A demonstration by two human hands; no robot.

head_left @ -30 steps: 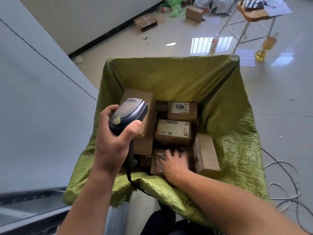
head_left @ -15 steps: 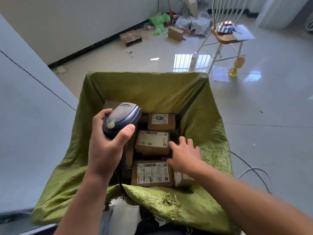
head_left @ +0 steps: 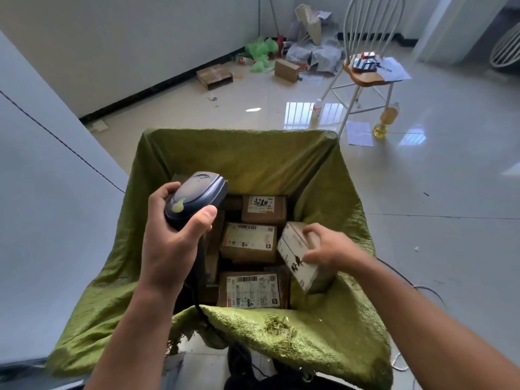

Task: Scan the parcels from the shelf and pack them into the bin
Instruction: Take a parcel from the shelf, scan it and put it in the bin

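Green-lined bin (head_left: 247,153): left hand (head_left: 174,237) grips scanner (head_left: 197,198); right hand (head_left: 329,246) clasps tilted parcel (head_left: 298,257) above packed boxes (head_left: 249,242).

Glossy pale tiled floor (head_left: 450,220) mirrors window light; white walls (head_left: 140,38), a wooden-seated white chair (head_left: 365,77), corner litter (head_left: 315,56)

Right hand (head_left: 329,249) has left the parcel at lower centre (head_left: 253,289), whose label is now uncovered. It moved to the right side of the bin (head_left: 242,153) and now grips the side-standing parcel (head_left: 298,257), raised and tilted with its white face to the left. The view has pitched up, so the whole chair (head_left: 368,77) shows at upper right.
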